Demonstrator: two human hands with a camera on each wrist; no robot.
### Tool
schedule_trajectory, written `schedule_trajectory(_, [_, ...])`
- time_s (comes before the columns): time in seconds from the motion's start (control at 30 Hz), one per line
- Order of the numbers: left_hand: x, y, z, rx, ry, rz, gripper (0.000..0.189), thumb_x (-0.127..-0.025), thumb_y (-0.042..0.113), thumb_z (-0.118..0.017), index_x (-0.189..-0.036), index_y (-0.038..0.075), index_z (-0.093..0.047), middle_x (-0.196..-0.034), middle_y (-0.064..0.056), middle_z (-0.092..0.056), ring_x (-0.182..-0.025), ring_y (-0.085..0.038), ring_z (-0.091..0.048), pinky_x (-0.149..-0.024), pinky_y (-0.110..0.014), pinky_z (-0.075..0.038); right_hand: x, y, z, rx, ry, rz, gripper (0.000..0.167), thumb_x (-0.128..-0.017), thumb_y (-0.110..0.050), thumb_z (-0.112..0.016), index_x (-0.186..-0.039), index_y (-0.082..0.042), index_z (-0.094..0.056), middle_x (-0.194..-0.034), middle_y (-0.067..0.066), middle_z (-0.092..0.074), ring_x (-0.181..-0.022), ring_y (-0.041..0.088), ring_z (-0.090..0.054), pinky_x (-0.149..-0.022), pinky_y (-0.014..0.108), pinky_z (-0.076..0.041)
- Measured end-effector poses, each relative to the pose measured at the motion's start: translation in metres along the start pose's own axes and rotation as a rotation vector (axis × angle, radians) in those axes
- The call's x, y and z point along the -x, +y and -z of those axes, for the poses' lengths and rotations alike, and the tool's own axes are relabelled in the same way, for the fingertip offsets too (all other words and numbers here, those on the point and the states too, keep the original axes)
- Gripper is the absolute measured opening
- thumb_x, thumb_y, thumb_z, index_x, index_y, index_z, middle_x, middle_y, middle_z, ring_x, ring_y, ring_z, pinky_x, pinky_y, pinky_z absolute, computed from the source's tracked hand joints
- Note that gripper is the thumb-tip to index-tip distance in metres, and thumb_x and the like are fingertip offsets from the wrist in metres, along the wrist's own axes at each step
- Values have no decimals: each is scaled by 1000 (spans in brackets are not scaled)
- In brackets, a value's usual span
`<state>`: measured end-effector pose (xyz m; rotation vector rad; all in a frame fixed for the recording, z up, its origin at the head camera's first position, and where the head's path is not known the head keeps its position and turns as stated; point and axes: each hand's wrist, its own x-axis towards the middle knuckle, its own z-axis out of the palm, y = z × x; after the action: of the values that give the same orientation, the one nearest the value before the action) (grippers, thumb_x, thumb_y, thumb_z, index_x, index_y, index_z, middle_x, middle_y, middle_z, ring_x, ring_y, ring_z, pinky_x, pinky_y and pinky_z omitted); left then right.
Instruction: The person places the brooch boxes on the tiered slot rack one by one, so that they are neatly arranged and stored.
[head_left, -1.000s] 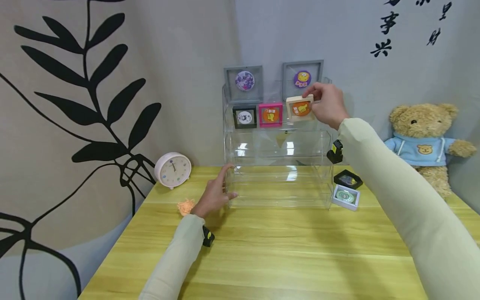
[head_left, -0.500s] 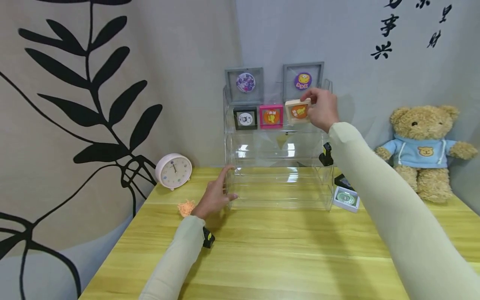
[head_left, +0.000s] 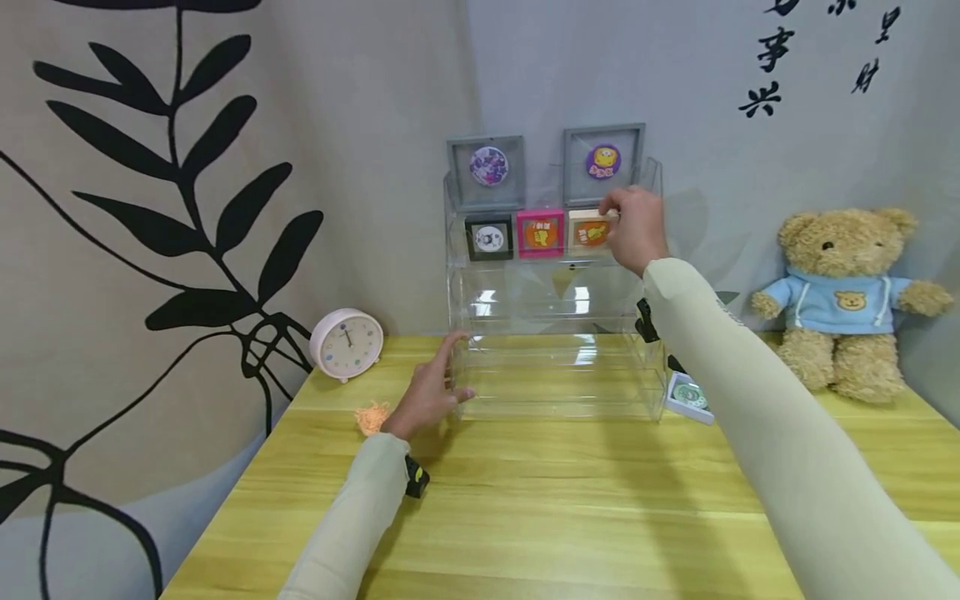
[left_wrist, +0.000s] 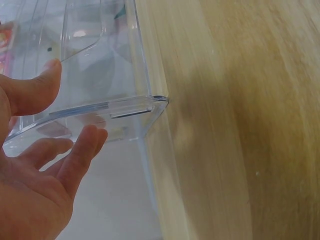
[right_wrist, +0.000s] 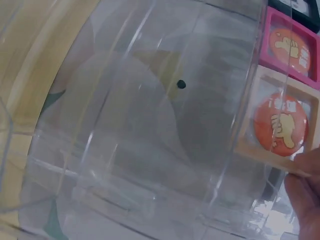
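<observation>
A clear acrylic tiered display rack (head_left: 555, 350) stands on the table. My left hand (head_left: 431, 390) holds its left side, and the left wrist view shows the thumb on one side of the panel and the fingers (left_wrist: 82, 155) on the other. My right hand (head_left: 636, 229) pinches the right edge of a beige square frame (head_left: 587, 215) with an orange thumbs-up badge inside. This frame sits on the second tier, beside a pink frame (head_left: 540, 251) and a black frame (head_left: 489, 252). In the right wrist view the beige frame (right_wrist: 252, 105) stands close to the pink one.
Two grey frames (head_left: 487, 200) with round badges stand on the top tier. A lilac frame (head_left: 690, 408) lies right of the rack, with a dark one partly hidden by the sleeve. A teddy bear (head_left: 847, 304), an alarm clock (head_left: 347, 344) and an orange trinket (head_left: 371, 417) surround it.
My right hand has moved left and slightly down, and the beige frame has gone from tilted in the air to upright on the tier beside the pink frame. The left hand stays put.
</observation>
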<state>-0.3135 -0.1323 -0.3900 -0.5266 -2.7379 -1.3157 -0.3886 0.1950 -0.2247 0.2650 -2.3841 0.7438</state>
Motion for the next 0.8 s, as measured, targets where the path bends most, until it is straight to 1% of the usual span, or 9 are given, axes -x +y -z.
schedule_trajectory(0.07, [0,-1,0,2,-5,-4,89,-84,0,-77,-150,37,-30,-151,-28,-46,-128,-50,-57,-98,-55,-58,1,1,0,43,-6,19,38,-78,20,-46,-105,5,-67,-117,28,-65,-116,43,-57,-109,54,-47])
schedule_trajectory(0.2, [0,-1,0,-2,-2,3,88,-84,1,-77,-150,37,-30,-150,-29,-47,-128,-50,-57,-98,-56,-58,4,-1,3,108,-49,33,37,-82,16,-50,-114,5,-67,-129,28,-62,-127,45,-53,-116,55,-43])
schedule_trajectory(0.3, [0,-1,1,0,9,12,89,-84,1,-77,-150,37,-31,-149,-29,-47,-127,-49,-57,-97,-57,-59,9,-1,7,116,-60,76,35,-86,13,-50,-116,6,-66,-133,29,-59,-131,46,-49,-119,56,-40])
schedule_trajectory(0.43, [0,-3,1,1,5,7,89,-84,1,-77,-150,37,-31,-150,-29,-46,-127,-50,-57,-96,-57,-59,23,6,17,95,-26,144,31,-89,11,-50,-115,8,-66,-132,30,-58,-129,46,-48,-116,57,-40])
schedule_trajectory(0.5, [1,-4,0,-1,4,5,88,-84,1,-77,-150,38,-31,-151,-28,-45,-128,-50,-56,-97,-56,-59,31,11,22,88,-5,168,27,-91,9,-52,-115,8,-66,-131,29,-58,-128,45,-48,-113,58,-41])
schedule_trajectory(0.6, [2,-5,0,0,11,6,89,-84,0,-77,-148,42,-32,-152,-28,-45,-128,-50,-56,-97,-57,-58,45,20,28,82,40,198,23,-91,7,-57,-112,7,-68,-126,28,-60,-123,44,-51,-108,59,-44])
schedule_trajectory(0.7, [1,-5,0,2,10,3,90,-84,1,-77,-147,45,-31,-151,-27,-46,-128,-50,-57,-97,-56,-58,59,31,35,77,101,223,19,-90,6,-60,-106,6,-69,-116,27,-62,-112,44,-54,-97,59,-48])
schedule_trajectory(0.73, [1,-5,0,4,8,1,90,-84,1,-77,-148,45,-31,-151,-28,-46,-128,-50,-57,-97,-56,-58,64,35,37,77,124,236,17,-90,6,-60,-104,6,-69,-112,27,-62,-107,43,-56,-92,59,-50])
schedule_trajectory(0.8, [1,-5,1,1,9,-3,90,-84,1,-77,-149,43,-31,-150,-28,-47,-127,-50,-57,-96,-56,-59,74,42,42,77,141,239,14,-91,4,-61,-102,4,-70,-107,25,-63,-99,42,-58,-84,57,-53])
